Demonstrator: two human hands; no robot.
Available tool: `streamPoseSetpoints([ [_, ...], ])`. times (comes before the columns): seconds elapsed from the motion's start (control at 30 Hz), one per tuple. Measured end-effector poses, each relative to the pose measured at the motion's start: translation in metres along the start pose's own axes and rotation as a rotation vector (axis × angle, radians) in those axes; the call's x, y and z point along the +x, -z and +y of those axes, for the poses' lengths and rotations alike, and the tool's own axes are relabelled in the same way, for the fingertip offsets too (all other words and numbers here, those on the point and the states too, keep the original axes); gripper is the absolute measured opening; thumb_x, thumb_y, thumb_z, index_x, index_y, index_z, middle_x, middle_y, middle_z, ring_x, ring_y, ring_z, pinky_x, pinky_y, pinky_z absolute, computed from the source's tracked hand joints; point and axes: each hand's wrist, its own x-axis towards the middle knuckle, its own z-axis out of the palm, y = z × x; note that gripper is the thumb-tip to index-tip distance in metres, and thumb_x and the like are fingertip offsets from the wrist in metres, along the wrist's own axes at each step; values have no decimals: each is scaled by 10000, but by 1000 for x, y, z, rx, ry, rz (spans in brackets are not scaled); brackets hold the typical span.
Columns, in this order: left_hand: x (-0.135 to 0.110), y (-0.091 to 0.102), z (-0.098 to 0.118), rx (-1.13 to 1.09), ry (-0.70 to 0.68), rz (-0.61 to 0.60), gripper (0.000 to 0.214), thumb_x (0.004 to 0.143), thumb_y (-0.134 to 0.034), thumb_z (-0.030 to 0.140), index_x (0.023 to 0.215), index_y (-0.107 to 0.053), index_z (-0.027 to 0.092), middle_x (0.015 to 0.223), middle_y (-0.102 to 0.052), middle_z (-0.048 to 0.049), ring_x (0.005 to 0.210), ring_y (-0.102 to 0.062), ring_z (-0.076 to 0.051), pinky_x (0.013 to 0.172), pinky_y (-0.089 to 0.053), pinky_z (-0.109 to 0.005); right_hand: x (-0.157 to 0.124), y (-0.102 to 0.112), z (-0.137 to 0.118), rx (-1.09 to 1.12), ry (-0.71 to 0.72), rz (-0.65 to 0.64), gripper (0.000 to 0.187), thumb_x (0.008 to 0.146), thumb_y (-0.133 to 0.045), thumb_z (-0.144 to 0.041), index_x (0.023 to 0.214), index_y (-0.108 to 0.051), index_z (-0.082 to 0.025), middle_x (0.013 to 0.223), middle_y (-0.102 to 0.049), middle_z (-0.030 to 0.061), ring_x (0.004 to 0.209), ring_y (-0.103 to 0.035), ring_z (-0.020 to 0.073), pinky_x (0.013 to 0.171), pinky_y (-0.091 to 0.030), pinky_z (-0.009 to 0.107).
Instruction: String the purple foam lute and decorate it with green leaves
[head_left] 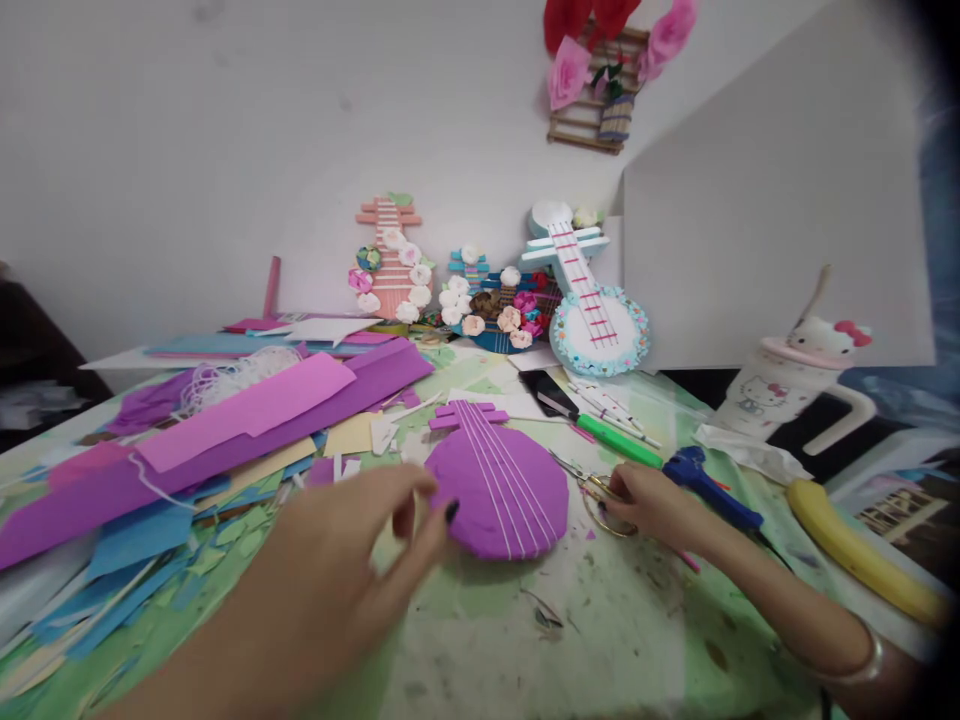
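A small purple paper lute (510,490) with several white strings lies flat in the middle of the table. My left hand (352,560) is at its left edge, slightly blurred, thumb and forefinger apart with a gap between them; whether a fingertip touches the paper I cannot tell. To the right of the lute, my right hand (652,505) closes around the gold-handled scissors (598,487), whose blades point left toward the purple body. Just beyond that hand lie a green utility knife (619,440) and a blue glue gun (709,485).
Purple and pink paper sheets (247,415), white string (240,378) and blue scraps (139,540) cover the left side. Finished paper instruments, including a white one (596,310), lean on the wall. A black phone (549,392), a tumbler (787,385) and a banana (862,550) are rightward.
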Motion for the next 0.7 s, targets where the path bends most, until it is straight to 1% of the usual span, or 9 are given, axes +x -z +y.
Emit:
streamPoseSetpoints([
  [0.07, 50, -3, -2, 40, 182, -143, 338, 832, -471, 493, 840, -638, 199, 657, -655, -32, 584, -586, -200, 531, -412, -296, 4, 6, 2, 47, -10, -82, 132, 732, -550, -290, 696, -570, -164, 708, -630, 63, 640, -541, 174, 547, -345, 260],
  [0.1, 69, -8, -6, 34, 237, -215, 371, 826, -447, 511, 758, -621, 191, 635, -650, -48, 592, -592, -216, 531, -401, -302, 5, 10, 3, 78, -10, -119, 132, 730, -546, -285, 707, -581, -160, 707, -634, 59, 648, -546, 174, 545, -345, 256],
  [0.17, 93, -23, -18, -32, 308, -372, 455, 830, -379, 547, 642, -587, 189, 689, -671, -89, 654, -618, -243, 570, -410, -316, 7, 16, 4, 128, -4, -173, 138, 728, -537, -275, 722, -598, -151, 703, -635, 50, 646, -545, 164, 540, -346, 246],
  [0.2, 99, -32, -25, -42, 338, -407, 483, 819, -365, 579, 620, -575, 192, 698, -673, -106, 671, -623, -258, 578, -409, -325, 7, 19, 5, 143, 2, -191, 137, 727, -533, -267, 719, -602, -149, 690, -629, 42, 631, -536, 154, 534, -342, 241],
  [0.27, 102, -47, -39, -49, 366, -436, 498, 772, -405, 638, 613, -568, 195, 739, -680, -127, 717, -630, -282, 606, -415, -338, 7, 24, 5, 151, 14, -213, 123, 715, -532, -245, 685, -602, -149, 644, -606, 22, 588, -504, 132, 514, -325, 234],
  [0.33, 99, -56, -51, -50, 400, -411, 492, 715, -469, 673, 623, -561, 199, 747, -679, -127, 721, -628, -291, 606, -415, -340, 7, 25, 5, 146, 19, -221, 108, 695, -544, -229, 637, -590, -151, 596, -578, 9, 552, -470, 119, 500, -301, 236],
  [0.47, 93, -64, -64, -125, 447, -364, 468, 640, -572, 658, 661, -558, 190, 663, -651, -85, 660, -608, -265, 569, -409, -322, 9, 22, 4, 115, 13, -200, 116, 654, -581, -228, 561, -553, -165, 552, -543, 11, 542, -445, 127, 500, -272, 254],
  [0.57, 89, -67, -66, -388, 460, -410, 449, 622, -627, 609, 730, -598, 174, 629, -634, -52, 625, -601, -231, 531, -412, -295, 12, 21, 2, 112, 17, -205, 178, 629, -604, -227, 489, -506, -177, 487, -477, 3, 519, -415, 130, 500, -253, 267],
  [0.7, 84, -66, -60, -737, 513, -479, 410, 615, -684, 537, 774, -595, 169, 635, -625, -24, 567, -579, -177, 493, -415, -263, 13, 24, 1, 161, 2, -231, 352, 648, -611, -271, 369, -414, -188, 381, -349, -13, 457, -359, 120, 488, -249, 277],
])
